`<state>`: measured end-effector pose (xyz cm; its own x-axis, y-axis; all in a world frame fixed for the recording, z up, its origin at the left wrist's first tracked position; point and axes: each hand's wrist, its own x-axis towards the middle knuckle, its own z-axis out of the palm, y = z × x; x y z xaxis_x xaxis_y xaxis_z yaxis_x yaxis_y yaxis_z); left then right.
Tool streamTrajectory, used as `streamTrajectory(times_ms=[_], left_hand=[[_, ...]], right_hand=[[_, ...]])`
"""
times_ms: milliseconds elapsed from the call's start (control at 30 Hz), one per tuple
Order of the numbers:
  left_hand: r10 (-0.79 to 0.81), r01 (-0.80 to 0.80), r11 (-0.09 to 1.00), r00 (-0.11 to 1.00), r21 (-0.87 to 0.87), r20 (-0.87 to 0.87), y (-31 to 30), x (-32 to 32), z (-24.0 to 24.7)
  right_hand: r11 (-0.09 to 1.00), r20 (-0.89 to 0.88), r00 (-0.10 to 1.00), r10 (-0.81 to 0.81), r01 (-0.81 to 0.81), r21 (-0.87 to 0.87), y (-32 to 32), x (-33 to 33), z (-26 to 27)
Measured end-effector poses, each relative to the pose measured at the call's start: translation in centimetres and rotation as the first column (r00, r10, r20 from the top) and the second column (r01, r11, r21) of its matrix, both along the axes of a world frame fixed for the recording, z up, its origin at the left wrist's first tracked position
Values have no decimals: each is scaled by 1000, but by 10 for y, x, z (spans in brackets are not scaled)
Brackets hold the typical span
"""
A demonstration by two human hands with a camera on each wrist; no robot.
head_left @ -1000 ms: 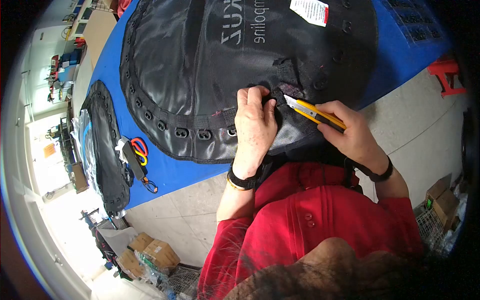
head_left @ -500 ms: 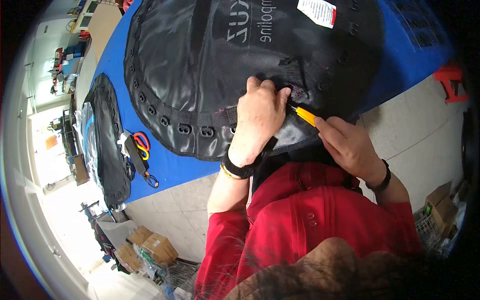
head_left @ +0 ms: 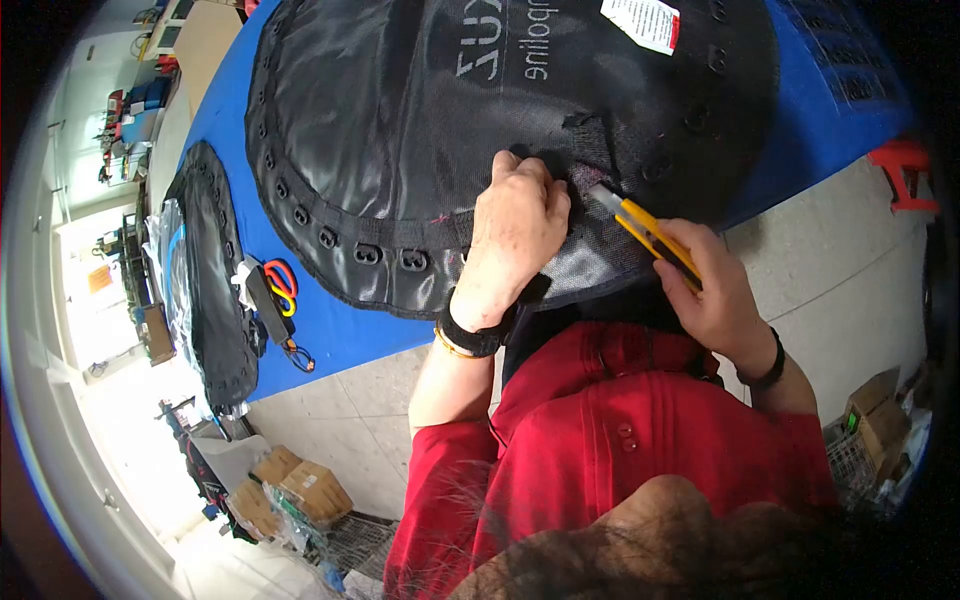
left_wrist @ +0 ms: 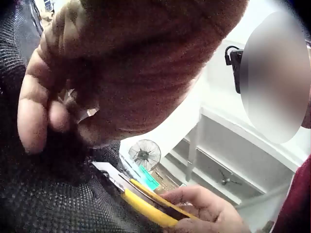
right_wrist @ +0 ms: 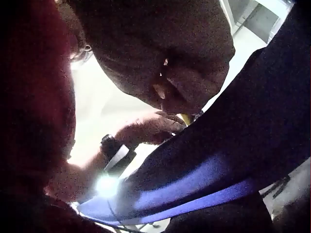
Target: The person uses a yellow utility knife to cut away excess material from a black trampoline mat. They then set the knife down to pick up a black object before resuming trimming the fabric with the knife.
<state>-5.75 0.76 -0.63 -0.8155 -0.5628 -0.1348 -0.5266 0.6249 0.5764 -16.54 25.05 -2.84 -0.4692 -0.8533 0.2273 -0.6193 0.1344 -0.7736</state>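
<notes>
A round black mesh trampoline mat (head_left: 440,120) lies on a blue-topped table, with black plastic buckles along its rim. My left hand (head_left: 518,222) bends over the near rim, its fingers curled and gripping the black webbing there; the fingertips are hidden from above. In the left wrist view those fingertips press into dark mesh. My right hand (head_left: 712,290) holds a yellow utility knife (head_left: 655,240). The knife's blade points toward the left hand, close over the mesh, just right of the fingers. A loose black strap end (head_left: 592,140) sticks up beyond the blade.
Scissors with red and yellow handles (head_left: 280,285) lie at the left on the blue table (head_left: 345,345), beside a second dark mat (head_left: 215,290). A white label (head_left: 640,22) is on the mat's far part. A red stool (head_left: 905,175) stands beyond the right edge.
The knife first lay at the webbing beside the left fingers, then dipped low by the thumb. Now it is drawn slightly right, its blade in view. The left hand has turned further over the rim.
</notes>
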Motion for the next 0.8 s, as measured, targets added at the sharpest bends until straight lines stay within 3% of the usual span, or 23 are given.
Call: streamTrajectory(times_ms=[467, 800], left_hand=[[-7, 10, 985, 1000, -174, 22, 17, -6, -3], [80, -75, 997, 974, 30, -214, 9, 8, -20]], right_hand=[[996, -19, 995, -94, 94, -2, -16, -1, -6], [996, 46, 995, -86, 84, 31, -19, 4, 0]])
